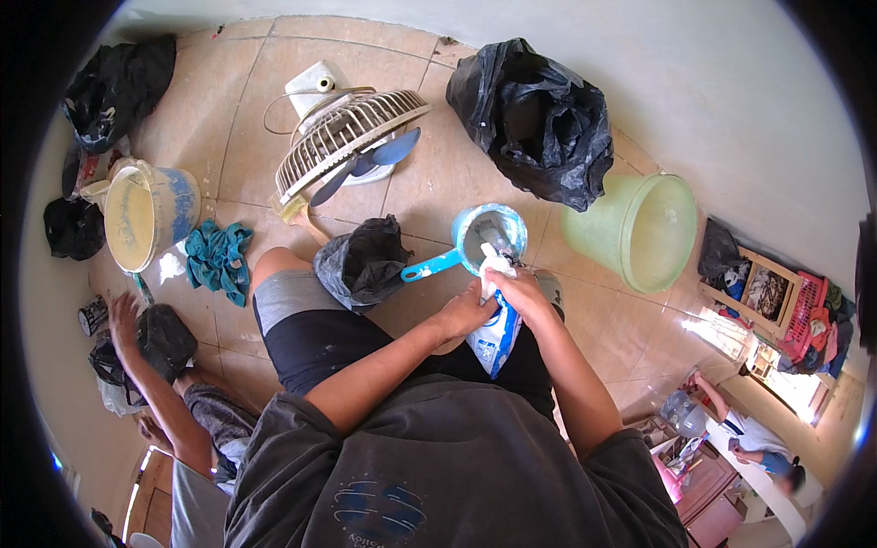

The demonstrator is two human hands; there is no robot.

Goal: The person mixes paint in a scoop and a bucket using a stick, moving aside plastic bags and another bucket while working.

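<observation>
Between my knees, both hands grip a white-and-blue soft plastic packet (496, 340). My left hand (464, 310) is closed on its left side near the top. My right hand (519, 290) wraps round the upper right side. A white crumpled part (496, 263) sticks up above my fingers; I cannot tell if it is the packet's end or something else. It reaches over the near rim of a blue dipper (433, 266), whose handle points left. Grey-white smears coat the dipper's inside. Left of it, a crumpled black plastic bag (363, 262) stands by my knee.
A fan (352, 146) with blue blades lies ahead, near a large black bag (534, 123). To the right a green bucket (630, 228) lies tipped. Leftward are a smeared bucket (151, 215), a teal cloth (219, 258) and another person's hand (123, 321).
</observation>
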